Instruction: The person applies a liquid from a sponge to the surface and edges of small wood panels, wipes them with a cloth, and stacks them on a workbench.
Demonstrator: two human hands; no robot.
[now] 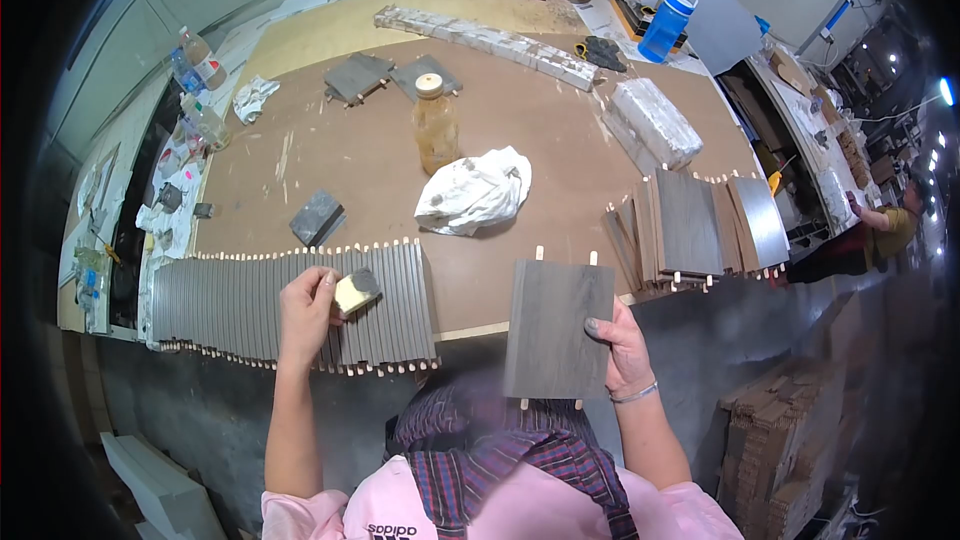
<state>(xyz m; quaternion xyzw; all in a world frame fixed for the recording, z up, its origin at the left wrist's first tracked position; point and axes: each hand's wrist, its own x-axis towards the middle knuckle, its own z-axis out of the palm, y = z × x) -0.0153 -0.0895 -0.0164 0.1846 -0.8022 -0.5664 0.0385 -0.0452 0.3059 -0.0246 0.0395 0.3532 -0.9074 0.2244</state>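
My left hand (308,305) is closed on a small sponge (358,291), pale yellow with a dark, stained top. It hovers over a long row of grey wood panels (230,290) standing on edge along the table's front left, light dowels poking out at both ends. In my right hand (622,345) is a single grey wood panel (560,330), gripped by its right edge with the thumb on its face. Two dowels stick out at its top and two at its bottom. The panel is upright in front of me, apart from the sponge.
More panels (690,225) lean in a stack at the right edge. On the brown table (350,170) stand a jar (436,125) of amber liquid, a white cloth (475,192), a dark block (317,218) and a wrapped block (655,122). A blue bottle (667,25) is farther back; another person (880,230) is far right.
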